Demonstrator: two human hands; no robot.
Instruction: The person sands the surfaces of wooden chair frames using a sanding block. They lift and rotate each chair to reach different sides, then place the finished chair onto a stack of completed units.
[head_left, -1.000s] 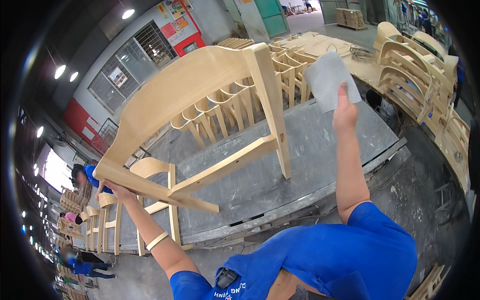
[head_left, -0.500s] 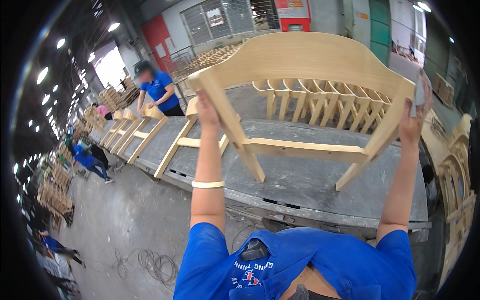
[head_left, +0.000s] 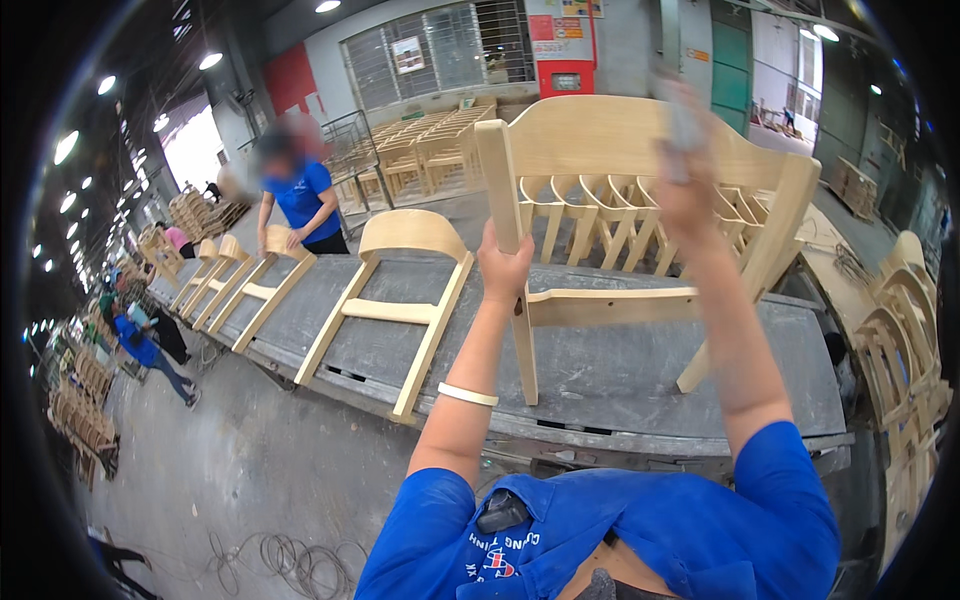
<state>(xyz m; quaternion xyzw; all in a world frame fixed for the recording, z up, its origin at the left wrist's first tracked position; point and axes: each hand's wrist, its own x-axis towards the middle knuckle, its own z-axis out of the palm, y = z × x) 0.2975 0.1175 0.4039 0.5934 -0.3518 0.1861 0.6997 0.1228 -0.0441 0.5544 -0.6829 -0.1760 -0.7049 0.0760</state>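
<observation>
A pale wooden chair back frame [head_left: 590, 132] stands upright on its legs on the grey worktable [head_left: 620, 375] in front of me. It has a broad curved top rail and a lower crossbar [head_left: 610, 308]. My left hand [head_left: 505, 265] is closed around its left post, below the top rail. My right hand [head_left: 690, 195], smeared by motion, is raised in front of the top rail. In it is a flat grey block [head_left: 684, 128], probably a sanding pad. Whether the block touches the wood cannot be made out.
Another chair back frame [head_left: 412, 232] lies to the left, with several more along the table. A co-worker in blue [head_left: 300, 200] handles one there. Behind my frame stand several curved frames [head_left: 620, 215]; more are stacked at far right [head_left: 905, 330]. Coiled cable [head_left: 300, 565] lies on the floor.
My right hand has left the frame's right post and swung left across the top rail with the grey block. My left hand has slid lower, and the frame now stands more upright.
</observation>
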